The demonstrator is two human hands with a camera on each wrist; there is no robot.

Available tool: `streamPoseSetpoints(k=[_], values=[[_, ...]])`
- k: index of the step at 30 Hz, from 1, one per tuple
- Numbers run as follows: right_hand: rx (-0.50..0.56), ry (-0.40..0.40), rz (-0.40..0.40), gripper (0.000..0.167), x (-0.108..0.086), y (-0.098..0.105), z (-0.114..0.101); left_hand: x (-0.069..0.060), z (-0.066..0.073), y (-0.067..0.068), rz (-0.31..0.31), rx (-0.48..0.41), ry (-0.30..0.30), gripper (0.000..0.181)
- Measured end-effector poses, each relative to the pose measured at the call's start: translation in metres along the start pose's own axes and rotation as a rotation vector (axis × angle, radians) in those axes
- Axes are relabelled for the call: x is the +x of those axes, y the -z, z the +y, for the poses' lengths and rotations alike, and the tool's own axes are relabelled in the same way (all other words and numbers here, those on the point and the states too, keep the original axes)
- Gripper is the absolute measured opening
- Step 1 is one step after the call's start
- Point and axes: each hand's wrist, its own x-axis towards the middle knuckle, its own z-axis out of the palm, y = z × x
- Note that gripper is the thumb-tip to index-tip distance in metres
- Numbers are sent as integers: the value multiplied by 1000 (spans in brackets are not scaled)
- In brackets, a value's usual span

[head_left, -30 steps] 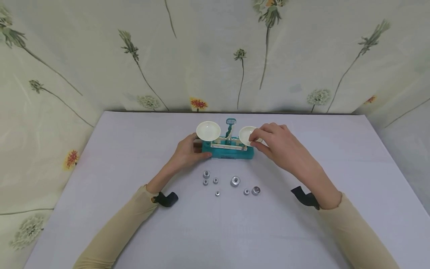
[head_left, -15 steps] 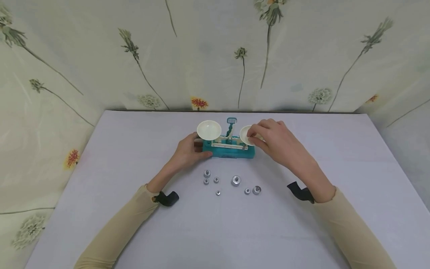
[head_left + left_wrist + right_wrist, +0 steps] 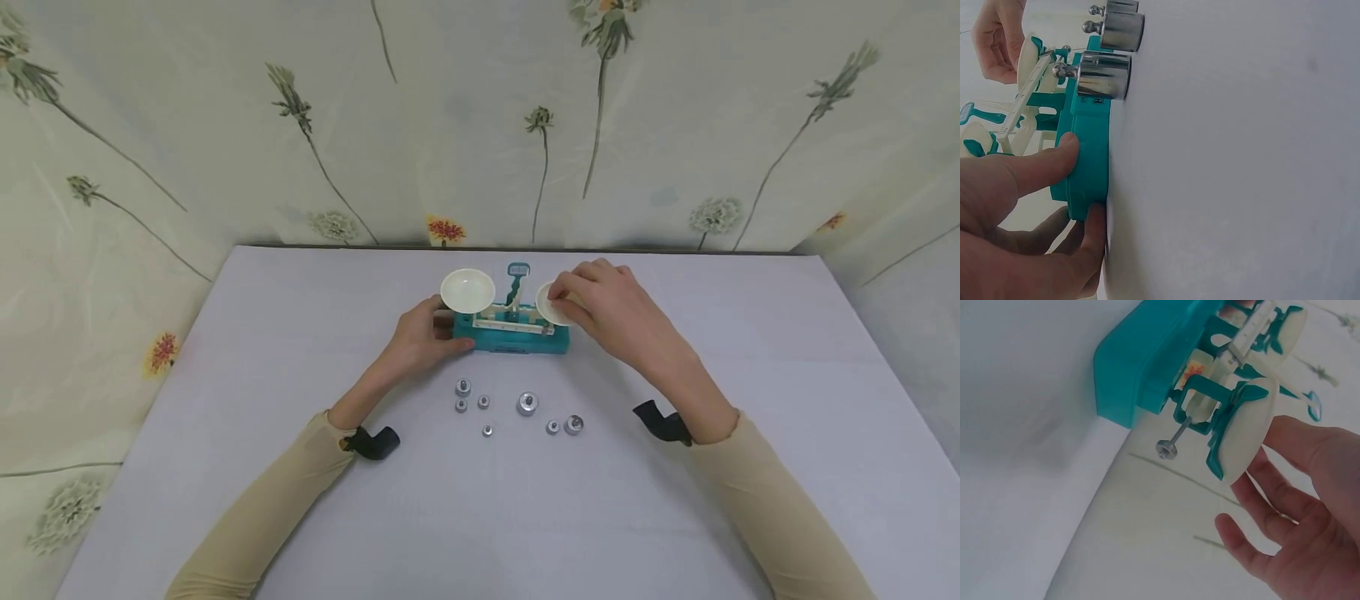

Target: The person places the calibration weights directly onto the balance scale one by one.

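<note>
A small balance scale with a teal base (image 3: 517,341) stands near the far side of the table. My left hand (image 3: 416,337) grips the left end of that base, thumb in front and fingers round the side, as the left wrist view confirms. The white left pan (image 3: 467,291) sits above it. At the other end, my right hand (image 3: 618,317) reaches over the white right pan (image 3: 547,312), fingers bent. In the right wrist view, the pan (image 3: 1250,437) hides the tips of its thumb and fingers, so whether they pinch anything cannot be seen.
Several silver knobbed weights, the largest (image 3: 528,404) among them, stand on the white table (image 3: 480,517) in front of the scale. A metal adjusting nut (image 3: 1166,450) sticks out from the beam's end. Flower-patterned cloth (image 3: 465,125) hangs behind the table's far edge.
My right hand and forearm have shifted slightly left, with the fingertips further over the right pan. The left hand keeps its grip on the base, and the weights stay put.
</note>
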Motion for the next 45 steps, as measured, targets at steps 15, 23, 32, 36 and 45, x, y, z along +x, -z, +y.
streamPoseSetpoints(k=[15,23,32,36,45], values=[[-29,-4,2,9,6,-3,0,1,-1,1,-2,4,-9,72],[-25,-11,11,13,6,-3,1,1,0,1,3,8,-11,72],[-27,-29,-2,15,3,-3,1,1,-1,1,-1,2,-9,71],[-17,-23,8,14,2,-2,1,1,-1,3,-11,-12,-3,71],[8,-33,3,20,0,1,-4,1,0,3,-12,-1,8,71]])
